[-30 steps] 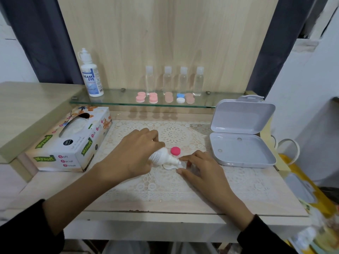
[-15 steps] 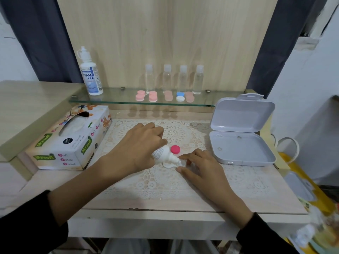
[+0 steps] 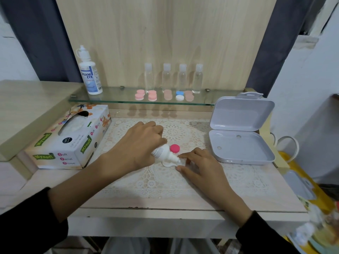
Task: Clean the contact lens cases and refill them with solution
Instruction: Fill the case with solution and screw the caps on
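Observation:
My left hand (image 3: 139,143) grips a small white solution bottle (image 3: 164,154), tipped with its nozzle pointing down and right over a white contact lens case (image 3: 167,164) on the lace mat. My right hand (image 3: 200,165) holds that case steady between thumb and forefinger; part of the case is hidden under the fingers. A pink cap (image 3: 174,148) lies just behind the nozzle. On the glass shelf (image 3: 110,101) sit several more lens cases (image 3: 152,95) in pink, beige, blue and white.
A large solution bottle (image 3: 89,74) stands at the shelf's left, several small clear bottles (image 3: 166,77) along its back. A tissue box (image 3: 73,140) lies to the left, an open white hinged box (image 3: 240,142) to the right. A yellow bag (image 3: 311,208) hangs off the table's right edge.
Both hands stay in place over the case; the bottle keeps its downward tilt. Only the camera view has shifted slightly.

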A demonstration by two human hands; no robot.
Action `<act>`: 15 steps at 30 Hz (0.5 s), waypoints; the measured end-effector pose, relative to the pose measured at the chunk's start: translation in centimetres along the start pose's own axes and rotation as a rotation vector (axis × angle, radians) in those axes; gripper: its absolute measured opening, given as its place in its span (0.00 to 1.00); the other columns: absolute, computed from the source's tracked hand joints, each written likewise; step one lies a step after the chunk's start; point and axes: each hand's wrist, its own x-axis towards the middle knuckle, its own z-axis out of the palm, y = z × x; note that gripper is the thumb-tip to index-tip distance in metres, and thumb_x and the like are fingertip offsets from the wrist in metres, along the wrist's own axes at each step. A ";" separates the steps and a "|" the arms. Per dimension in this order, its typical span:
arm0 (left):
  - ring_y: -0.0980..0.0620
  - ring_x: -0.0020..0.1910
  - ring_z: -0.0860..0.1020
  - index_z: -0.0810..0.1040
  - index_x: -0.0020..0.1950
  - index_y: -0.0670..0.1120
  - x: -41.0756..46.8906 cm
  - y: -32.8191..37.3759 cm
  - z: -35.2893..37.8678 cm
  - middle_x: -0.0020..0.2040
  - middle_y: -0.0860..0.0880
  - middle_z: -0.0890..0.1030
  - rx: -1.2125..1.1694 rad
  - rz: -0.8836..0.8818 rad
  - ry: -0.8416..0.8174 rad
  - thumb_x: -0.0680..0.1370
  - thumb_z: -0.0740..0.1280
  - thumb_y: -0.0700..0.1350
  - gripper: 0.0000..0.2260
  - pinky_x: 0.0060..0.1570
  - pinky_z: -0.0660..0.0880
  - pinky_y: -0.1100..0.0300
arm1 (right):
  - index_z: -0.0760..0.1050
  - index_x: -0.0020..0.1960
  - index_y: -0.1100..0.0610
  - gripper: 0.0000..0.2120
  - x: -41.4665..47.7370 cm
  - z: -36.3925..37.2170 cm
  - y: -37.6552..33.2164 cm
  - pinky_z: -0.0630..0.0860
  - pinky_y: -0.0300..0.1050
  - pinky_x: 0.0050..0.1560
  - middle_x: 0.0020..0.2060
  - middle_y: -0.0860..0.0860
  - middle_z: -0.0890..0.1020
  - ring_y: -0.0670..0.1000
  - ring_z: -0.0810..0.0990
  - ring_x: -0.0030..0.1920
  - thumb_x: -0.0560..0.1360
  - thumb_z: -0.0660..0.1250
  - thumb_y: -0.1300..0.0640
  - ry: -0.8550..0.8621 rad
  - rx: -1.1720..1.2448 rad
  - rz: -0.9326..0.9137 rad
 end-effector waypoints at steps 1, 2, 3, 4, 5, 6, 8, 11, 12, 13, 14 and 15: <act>0.50 0.36 0.73 0.84 0.43 0.49 0.0 0.0 0.0 0.37 0.51 0.77 0.003 0.002 0.002 0.56 0.77 0.42 0.16 0.33 0.59 0.59 | 0.79 0.57 0.45 0.16 0.0 0.0 0.0 0.64 0.37 0.38 0.42 0.40 0.74 0.44 0.71 0.43 0.73 0.65 0.42 -0.001 -0.001 0.000; 0.50 0.35 0.73 0.84 0.42 0.49 0.1 0.0 0.0 0.36 0.51 0.76 0.006 0.004 0.002 0.56 0.77 0.42 0.16 0.33 0.59 0.59 | 0.79 0.58 0.45 0.16 0.1 0.0 0.0 0.65 0.37 0.39 0.42 0.40 0.74 0.44 0.71 0.43 0.73 0.65 0.42 -0.002 -0.001 0.000; 0.51 0.35 0.73 0.84 0.42 0.49 0.1 0.0 -0.1 0.35 0.51 0.76 0.010 0.005 0.001 0.55 0.77 0.42 0.16 0.32 0.59 0.59 | 0.79 0.58 0.45 0.16 0.1 0.1 0.0 0.65 0.38 0.39 0.42 0.40 0.74 0.44 0.71 0.44 0.73 0.65 0.42 -0.003 -0.001 0.001; 0.51 0.34 0.72 0.84 0.41 0.49 0.1 0.0 0.0 0.35 0.51 0.76 0.013 0.007 -0.002 0.55 0.77 0.42 0.16 0.32 0.59 0.59 | 0.79 0.58 0.45 0.16 0.1 0.1 0.0 0.65 0.38 0.39 0.42 0.40 0.74 0.44 0.71 0.44 0.73 0.65 0.42 -0.003 -0.001 0.001; 0.51 0.34 0.72 0.84 0.41 0.49 0.1 0.0 0.0 0.35 0.52 0.76 0.014 0.009 -0.003 0.55 0.77 0.42 0.16 0.32 0.59 0.59 | 0.79 0.58 0.46 0.16 0.1 0.1 0.0 0.66 0.38 0.39 0.42 0.40 0.74 0.44 0.71 0.44 0.73 0.65 0.42 -0.003 0.000 0.001; 0.51 0.34 0.72 0.84 0.41 0.49 0.1 -0.1 0.1 0.35 0.51 0.76 0.012 0.010 -0.005 0.55 0.77 0.41 0.16 0.32 0.59 0.59 | 0.79 0.58 0.46 0.16 0.1 0.1 0.0 0.65 0.38 0.39 0.42 0.40 0.74 0.44 0.71 0.44 0.73 0.66 0.42 -0.003 0.000 0.002; 0.51 0.34 0.73 0.84 0.41 0.49 0.1 -0.1 0.2 0.35 0.51 0.76 0.007 0.010 -0.001 0.54 0.77 0.41 0.17 0.31 0.59 0.59 | 0.79 0.58 0.46 0.16 0.1 0.1 0.0 0.65 0.38 0.39 0.42 0.40 0.74 0.44 0.71 0.44 0.73 0.66 0.42 -0.004 0.000 0.003; 0.51 0.33 0.72 0.84 0.40 0.49 0.0 -0.1 0.2 0.34 0.51 0.76 0.004 0.015 0.011 0.53 0.78 0.41 0.17 0.31 0.59 0.60 | 0.79 0.58 0.46 0.17 0.1 0.1 0.0 0.65 0.39 0.39 0.43 0.40 0.74 0.44 0.71 0.44 0.73 0.65 0.41 -0.007 -0.004 0.004; 0.51 0.33 0.72 0.84 0.40 0.48 0.0 -0.1 0.2 0.34 0.51 0.76 0.000 0.015 0.012 0.53 0.78 0.41 0.16 0.31 0.59 0.60 | 0.79 0.58 0.46 0.17 0.1 0.1 0.0 0.65 0.39 0.39 0.43 0.40 0.74 0.44 0.71 0.44 0.73 0.65 0.41 -0.006 -0.003 0.006; 0.51 0.33 0.73 0.84 0.40 0.48 0.0 -0.1 0.3 0.34 0.51 0.76 -0.004 0.015 0.014 0.54 0.78 0.41 0.16 0.31 0.59 0.60 | 0.79 0.58 0.46 0.16 0.1 0.1 0.0 0.65 0.39 0.39 0.43 0.40 0.74 0.44 0.71 0.44 0.73 0.65 0.41 -0.005 -0.001 0.008; 0.51 0.34 0.73 0.84 0.41 0.48 0.0 -0.2 0.3 0.34 0.51 0.76 -0.009 0.013 0.022 0.54 0.78 0.41 0.16 0.31 0.59 0.59 | 0.79 0.58 0.46 0.16 0.1 0.2 0.0 0.65 0.40 0.39 0.43 0.40 0.74 0.44 0.71 0.44 0.73 0.65 0.42 -0.004 0.000 0.008; 0.51 0.34 0.73 0.84 0.41 0.49 0.0 -0.2 0.4 0.34 0.51 0.76 -0.015 0.012 0.035 0.55 0.77 0.41 0.16 0.31 0.60 0.59 | 0.79 0.58 0.46 0.16 0.1 0.2 0.0 0.66 0.40 0.40 0.43 0.40 0.74 0.44 0.71 0.44 0.73 0.65 0.42 -0.004 0.001 0.009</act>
